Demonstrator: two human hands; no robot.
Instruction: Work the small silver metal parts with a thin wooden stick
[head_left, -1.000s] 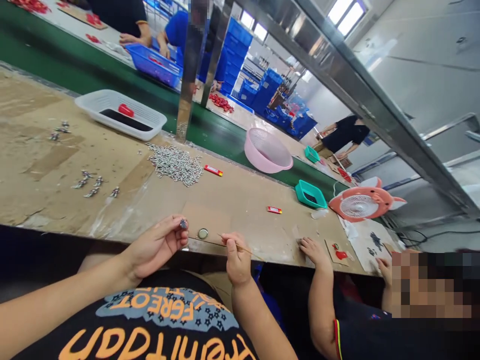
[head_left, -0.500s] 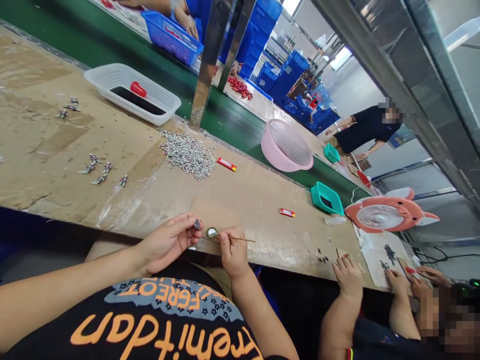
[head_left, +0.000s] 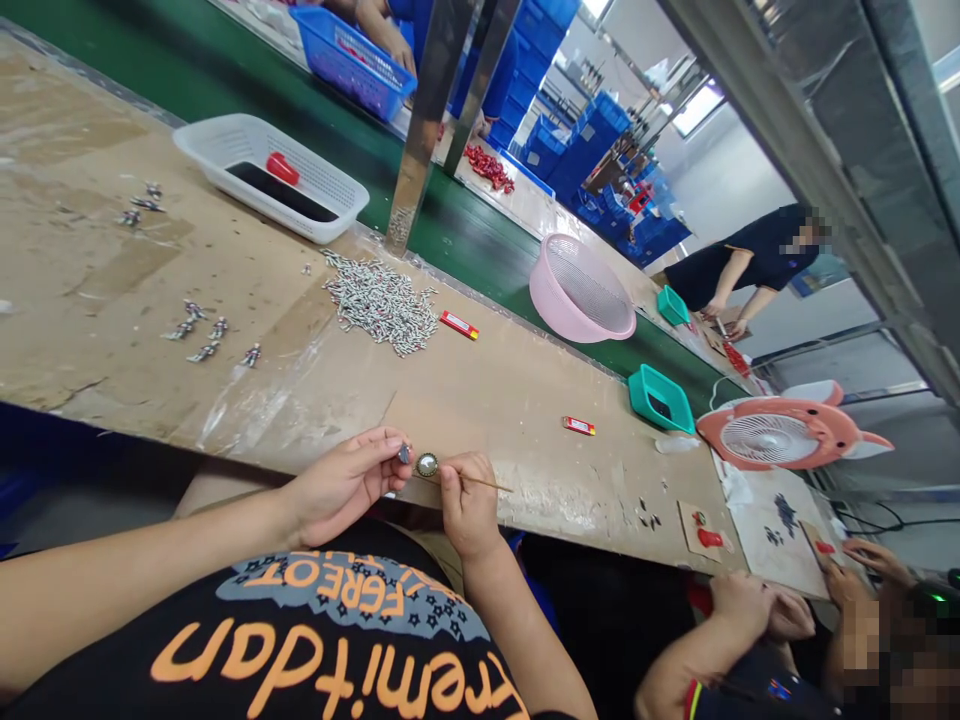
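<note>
My left hand (head_left: 352,485) pinches a small dark grey figure-like piece (head_left: 404,454) between thumb and fingertips, over the table's front edge. My right hand (head_left: 470,503) is closed on a thin brown stick (head_left: 486,484), perhaps a fine brush, whose working tip I cannot make out. Between both hands is a small round cap with a crimped dark rim (head_left: 427,465) and white stuff in it; whether it rests on the table or touches my right fingers is unclear. Beyond them lies a heap of small pale grey parts (head_left: 384,302).
Several small painted figures (head_left: 196,330) stand at left. A white basket (head_left: 330,228), pink basket (head_left: 581,290), green tray (head_left: 660,397) and pink fan (head_left: 780,435) line the far side. Two red packets (head_left: 459,324) lie on the table. Co-workers' hands (head_left: 757,605) are at right.
My hands keep almost the same pose. At right, a co-worker's hands have drawn back off the table, uncovering a small board with a red piece. The person at the back has brought both hands together.
</note>
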